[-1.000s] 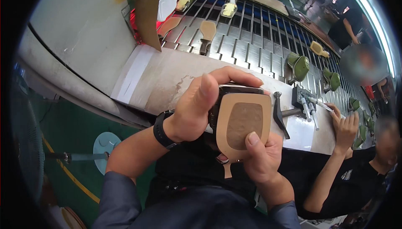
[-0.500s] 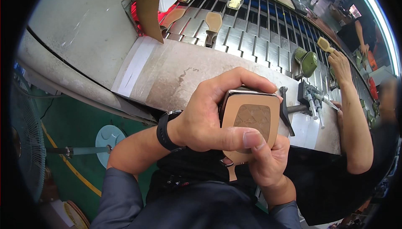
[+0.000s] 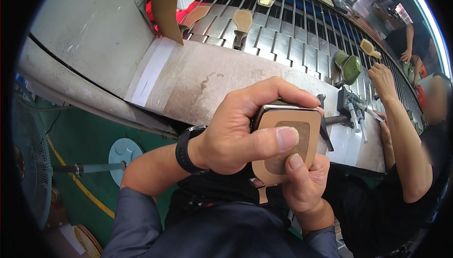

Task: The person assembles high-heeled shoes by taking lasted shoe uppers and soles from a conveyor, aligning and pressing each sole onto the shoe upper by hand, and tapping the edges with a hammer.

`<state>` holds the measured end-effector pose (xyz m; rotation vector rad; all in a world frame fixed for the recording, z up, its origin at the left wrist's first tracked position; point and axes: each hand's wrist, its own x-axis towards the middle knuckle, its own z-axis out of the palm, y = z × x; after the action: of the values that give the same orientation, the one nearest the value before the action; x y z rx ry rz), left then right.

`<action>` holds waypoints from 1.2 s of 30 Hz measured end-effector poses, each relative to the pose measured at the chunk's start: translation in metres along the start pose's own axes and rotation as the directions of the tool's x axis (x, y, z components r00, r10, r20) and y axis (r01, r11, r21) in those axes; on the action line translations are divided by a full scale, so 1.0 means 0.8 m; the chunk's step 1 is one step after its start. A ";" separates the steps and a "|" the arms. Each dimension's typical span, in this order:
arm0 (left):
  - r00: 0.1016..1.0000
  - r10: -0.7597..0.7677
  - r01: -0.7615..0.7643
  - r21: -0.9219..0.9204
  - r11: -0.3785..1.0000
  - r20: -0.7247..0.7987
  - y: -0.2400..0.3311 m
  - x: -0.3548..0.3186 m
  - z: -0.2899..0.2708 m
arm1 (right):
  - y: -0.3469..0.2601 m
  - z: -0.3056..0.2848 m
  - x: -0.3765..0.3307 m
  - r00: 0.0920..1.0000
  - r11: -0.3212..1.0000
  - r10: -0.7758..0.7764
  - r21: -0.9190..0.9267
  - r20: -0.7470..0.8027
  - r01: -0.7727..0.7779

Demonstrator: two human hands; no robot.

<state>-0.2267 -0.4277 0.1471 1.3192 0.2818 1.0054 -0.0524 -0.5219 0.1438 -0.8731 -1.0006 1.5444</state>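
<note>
Both grips clamped on tan insole: left hand wraps top, right hand supports underneath.

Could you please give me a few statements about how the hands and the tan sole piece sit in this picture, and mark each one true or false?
1. Both hands hold the tan sole piece. True: the left hand wraps it from the left and the right hand supports it from below.
2. The left wrist is bare. False: it wears a black watch.
3. The left thumb presses across the face of the sole piece. True.
4. The sole piece lies flat on the slatted conveyor. False: it is held up in front of the person, off the belt.
5. Another person's hand reaches toward the belt on the right. True.
</note>
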 end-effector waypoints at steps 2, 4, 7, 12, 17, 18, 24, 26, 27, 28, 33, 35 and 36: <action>0.999 0.039 -0.037 -0.050 0.998 0.036 -0.004 0.000 -0.002 | 0.001 -0.001 -0.001 1.000 1.000 -0.004 0.013 -0.006 0.004; 0.999 0.030 -0.029 -0.016 0.999 0.041 0.002 0.000 -0.001 | 0.000 -0.002 -0.001 1.000 1.000 0.000 -0.010 0.000 0.000; 0.995 0.067 -0.069 0.020 0.997 0.069 0.002 0.010 -0.008 | -0.008 -0.001 0.003 0.999 0.999 0.026 -0.019 -0.024 -0.027; 0.998 0.008 0.005 -0.204 0.979 0.061 -0.023 0.044 -0.029 | -0.018 -0.015 0.038 0.982 0.993 0.092 -0.063 -0.166 -0.104; 0.994 0.095 -0.093 -0.032 0.995 0.049 -0.025 0.063 -0.031 | -0.015 -0.036 0.053 0.998 1.000 -0.006 -0.030 -0.067 0.003; 0.994 0.095 -0.093 -0.039 0.995 0.047 -0.029 0.066 -0.032 | -0.015 -0.034 0.055 0.996 0.999 -0.026 -0.037 -0.085 0.023; 0.978 0.193 -0.201 0.098 0.975 0.080 -0.045 0.066 -0.041 | -0.016 -0.039 0.056 0.992 0.994 -0.076 -0.087 -0.105 0.067; 0.969 0.222 -0.232 0.089 0.969 0.105 -0.047 0.058 -0.039 | -0.012 -0.043 0.056 0.988 0.989 -0.094 -0.128 -0.120 0.079; 0.968 0.227 -0.237 0.091 0.967 0.110 -0.048 0.054 -0.037 | -0.012 -0.046 0.057 0.989 0.986 -0.102 -0.142 -0.111 0.086; 0.966 0.244 -0.252 0.104 0.962 0.084 -0.048 0.048 -0.035 | -0.013 -0.046 0.057 0.989 0.983 -0.111 -0.156 -0.102 0.094; 0.968 0.249 -0.248 -0.064 0.967 0.015 -0.032 0.014 -0.018 | -0.012 -0.023 0.023 0.997 0.984 -0.077 -0.166 -0.030 0.070; 0.980 0.188 -0.183 0.069 0.981 -0.064 -0.015 -0.010 -0.014 | -0.006 -0.008 0.012 0.996 0.964 -0.086 -0.252 0.003 0.084; 0.984 0.144 -0.134 0.099 0.986 -0.108 -0.005 -0.021 -0.008 | -0.004 -0.002 0.007 0.996 0.939 -0.090 -0.331 0.029 0.095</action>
<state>-0.2387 -0.4358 0.1361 1.3805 0.3292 1.2008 -0.0510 -0.5161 0.1459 -1.0322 -1.3184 1.3234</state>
